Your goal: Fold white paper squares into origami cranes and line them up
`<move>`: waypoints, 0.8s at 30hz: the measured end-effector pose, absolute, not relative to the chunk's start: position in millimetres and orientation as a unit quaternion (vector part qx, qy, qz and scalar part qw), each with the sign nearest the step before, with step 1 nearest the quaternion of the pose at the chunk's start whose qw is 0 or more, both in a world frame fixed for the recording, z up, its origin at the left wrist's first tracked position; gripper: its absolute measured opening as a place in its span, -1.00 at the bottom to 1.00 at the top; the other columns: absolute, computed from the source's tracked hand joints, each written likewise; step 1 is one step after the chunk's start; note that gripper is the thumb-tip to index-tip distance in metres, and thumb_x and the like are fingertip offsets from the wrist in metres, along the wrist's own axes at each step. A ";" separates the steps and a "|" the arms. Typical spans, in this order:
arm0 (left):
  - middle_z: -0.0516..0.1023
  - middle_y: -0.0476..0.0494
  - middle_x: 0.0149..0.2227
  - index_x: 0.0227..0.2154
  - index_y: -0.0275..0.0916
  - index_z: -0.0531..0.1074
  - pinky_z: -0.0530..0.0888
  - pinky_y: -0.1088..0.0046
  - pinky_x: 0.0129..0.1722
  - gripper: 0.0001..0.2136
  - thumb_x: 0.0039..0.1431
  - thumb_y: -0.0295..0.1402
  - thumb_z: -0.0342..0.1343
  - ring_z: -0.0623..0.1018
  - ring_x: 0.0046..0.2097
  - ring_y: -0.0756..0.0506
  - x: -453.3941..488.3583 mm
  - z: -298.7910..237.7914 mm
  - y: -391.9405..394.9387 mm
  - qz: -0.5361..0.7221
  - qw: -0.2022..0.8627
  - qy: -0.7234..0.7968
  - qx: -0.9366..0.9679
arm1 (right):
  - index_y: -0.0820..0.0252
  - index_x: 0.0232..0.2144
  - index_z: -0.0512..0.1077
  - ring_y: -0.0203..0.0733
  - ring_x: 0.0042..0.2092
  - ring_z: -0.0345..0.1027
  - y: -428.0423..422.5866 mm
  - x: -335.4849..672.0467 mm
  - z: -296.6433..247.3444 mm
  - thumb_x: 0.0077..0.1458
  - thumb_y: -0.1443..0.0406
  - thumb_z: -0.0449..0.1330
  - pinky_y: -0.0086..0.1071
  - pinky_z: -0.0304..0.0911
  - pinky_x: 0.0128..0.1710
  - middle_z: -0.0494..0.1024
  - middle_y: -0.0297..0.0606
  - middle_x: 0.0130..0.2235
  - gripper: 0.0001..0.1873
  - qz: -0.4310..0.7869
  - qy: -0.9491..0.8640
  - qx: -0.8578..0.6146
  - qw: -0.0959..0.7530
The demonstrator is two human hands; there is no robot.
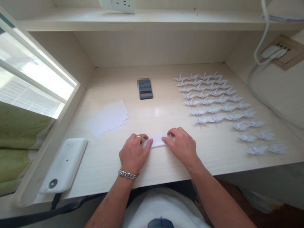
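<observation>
Left hand: closing thumb and curled fingers on the strip's left end; the left hand [134, 152] is wearing a ring [138, 137] and, at the wrist, a chain bracelet [128, 174].
Right hand: gripping the other end, the right hand [182, 144] is keeping its thumb on the near side, fingers curling behind.
Paper strip: the white folded paper strip [157, 141] is lying on the desk [163, 164], just below frame centre, spanning between both hands (ends partly hidden by fingers).
Cranes: folded paper cranes [221, 100] are standing in rows at right of frame; the lower rows are running only two across.
Loose sheets: white paper sheets [109, 117] are lying overlapped, left of centre.
Dark item: a pixelated dark object [145, 89] is resting above centre (can't tell what).
White device: a flat white device [65, 164] is sitting at lower left, round dark spot near its lower end.
Wall: plugs are filling part of a socket panel [293, 55], upper right; a white cable [256, 55] is hanging beside it.
</observation>
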State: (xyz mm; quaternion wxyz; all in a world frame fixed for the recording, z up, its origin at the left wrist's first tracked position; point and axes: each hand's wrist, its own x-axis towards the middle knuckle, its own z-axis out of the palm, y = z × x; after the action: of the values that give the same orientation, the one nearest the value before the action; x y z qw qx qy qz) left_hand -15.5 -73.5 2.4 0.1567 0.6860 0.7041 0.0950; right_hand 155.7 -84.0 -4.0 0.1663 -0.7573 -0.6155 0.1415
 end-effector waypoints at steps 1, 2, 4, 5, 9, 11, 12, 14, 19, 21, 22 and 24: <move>0.50 -0.06 -0.25 -0.25 0.01 0.52 0.31 0.41 -0.43 -0.74 0.18 -0.05 -0.01 0.51 -0.23 -0.15 -15.6 2.3 -73.6 0.093 0.156 0.702 0.688 | 0.06 -0.31 0.48 -0.10 -0.17 0.32 -84.1 154.2 -5.2 0.09 0.19 0.21 -0.32 0.18 -0.28 0.50 -0.26 -0.24 -0.87 0.124 -0.640 -0.737 0.179; 0.50 -0.06 -0.24 -0.25 0.01 0.51 0.30 0.41 -0.44 -0.73 0.18 -0.04 -0.01 0.51 -0.23 -0.15 -15.7 2.3 -73.8 0.092 0.155 0.701 0.690 | 0.07 -0.31 0.50 -0.10 -0.15 0.30 -84.3 152.1 -6.3 0.12 0.27 0.19 -0.31 0.20 -0.23 0.50 -0.25 -0.23 -0.91 0.110 -0.672 -0.708 0.187; 0.50 -0.06 -0.24 -0.25 0.00 0.50 0.29 0.41 -0.45 -0.73 0.19 -0.05 -0.02 0.50 -0.21 -0.16 -15.5 2.2 -74.6 0.092 0.153 0.699 0.693 | 0.09 -0.32 0.52 -0.12 -0.16 0.27 -86.1 146.1 -8.4 0.16 0.43 0.10 -0.30 0.21 -0.13 0.52 -0.24 -0.24 -0.78 0.095 -0.740 -0.639 0.185; 0.50 -0.07 -0.24 -0.24 0.00 0.50 0.29 0.42 -0.45 -0.73 0.20 -0.05 -0.02 0.50 -0.20 -0.16 -15.3 2.1 -75.0 0.094 0.152 0.697 0.695 | 0.09 -0.32 0.53 -0.12 -0.16 0.27 -88.2 142.3 -9.4 0.16 0.48 0.06 -0.30 0.22 -0.12 0.53 -0.25 -0.22 -0.72 0.097 -0.773 -0.602 0.176; 0.49 -0.10 -0.25 -0.22 -0.04 0.49 0.30 0.41 -0.44 -0.73 0.23 -0.08 -0.04 0.50 -0.17 -0.16 -15.5 0.0 -77.1 0.104 0.141 0.685 0.707 | 0.25 -0.11 0.49 -0.06 -0.05 0.28 -106.3 125.8 -12.7 0.21 0.47 -0.01 -0.27 0.25 -0.02 0.51 -0.10 -0.06 -0.68 0.067 -0.801 -0.574 0.154; 0.48 -0.11 -0.24 -0.21 -0.06 0.48 0.32 0.41 -0.43 -0.74 0.24 -0.10 -0.04 0.49 -0.17 -0.16 -18.2 -2.4 -77.9 0.109 0.136 0.675 0.717 | 0.32 0.05 0.40 0.01 0.07 0.23 -118.4 119.2 -14.5 0.25 0.37 0.00 -0.21 0.19 0.11 0.43 -0.02 0.08 -0.63 0.062 -0.801 -0.577 0.149; 0.48 -0.11 -0.24 -0.20 -0.07 0.48 0.34 0.40 -0.41 -0.74 0.25 -0.12 -0.03 0.49 -0.17 -0.16 -20.7 -4.0 -78.2 0.114 0.135 0.668 0.723 | 0.34 0.11 0.35 0.06 0.15 0.18 -124.0 116.8 -15.6 0.26 0.25 0.02 -0.15 0.13 0.17 0.37 0.01 0.14 -0.57 0.067 -0.797 -0.581 0.149; 0.47 -0.12 -0.25 -0.18 -0.11 0.48 0.39 0.38 -0.35 -0.76 0.25 -0.16 -0.01 0.49 -0.17 -0.16 -27.3 -7.5 -79.5 0.133 0.137 0.653 0.733 | 0.37 0.17 0.28 0.13 0.24 0.07 -132.7 113.7 -18.2 0.23 0.13 0.05 -0.07 0.07 0.22 0.26 0.08 0.23 -0.44 0.074 -0.792 -0.588 0.146; 0.48 -0.21 -0.17 -0.20 -0.25 0.49 0.41 0.24 -0.06 -0.82 0.22 -0.32 0.07 0.45 -0.11 -0.18 -38.6 -15.5 -94.2 0.228 0.099 0.602 0.759 | 0.36 0.20 0.25 0.13 0.30 0.00 -139.3 112.9 -25.2 0.24 0.11 0.03 -0.03 0.07 0.22 0.19 0.09 0.27 -0.41 0.079 -0.787 -0.592 0.154; 0.48 -0.24 -0.07 -0.17 -0.27 0.47 0.38 0.24 0.03 -0.81 0.23 -0.48 0.00 0.42 -0.02 -0.18 -36.4 -18.1 -104.9 0.253 0.090 0.550 0.791 | 0.36 0.19 0.25 0.12 0.30 0.00 -139.1 112.8 -27.4 0.26 0.13 0.01 -0.04 0.07 0.22 0.19 0.08 0.28 -0.43 0.075 -0.786 -0.593 0.157; 0.49 -0.22 -0.05 -0.10 -0.28 0.44 0.37 0.25 0.04 -0.75 0.21 -0.55 -0.04 0.41 0.01 -0.17 -34.5 -19.1 -110.2 0.246 0.102 0.516 0.814 | 0.37 0.19 0.25 0.12 0.30 0.00 -139.1 112.7 -28.3 0.26 0.14 0.00 -0.04 0.06 0.22 0.19 0.07 0.28 -0.45 0.074 -0.787 -0.593 0.156; 0.54 -0.18 -0.06 0.03 -0.28 0.37 0.38 0.22 0.02 -0.62 0.17 -0.63 -0.05 0.41 0.04 -0.18 -31.2 -20.4 -118.6 0.219 0.109 0.503 0.829 | 0.39 0.20 0.24 0.08 0.31 -0.02 -139.2 113.1 -29.2 0.28 0.17 -0.04 -0.07 0.03 0.24 0.18 0.03 0.29 -0.46 0.073 -0.789 -0.591 0.152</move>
State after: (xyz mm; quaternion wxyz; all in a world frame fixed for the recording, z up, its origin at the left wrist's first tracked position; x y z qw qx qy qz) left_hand -31.2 -118.6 -20.4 0.1088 0.8289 0.5033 0.2186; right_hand 113.1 -139.2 -29.2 0.1520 -0.5912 -0.7887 0.0733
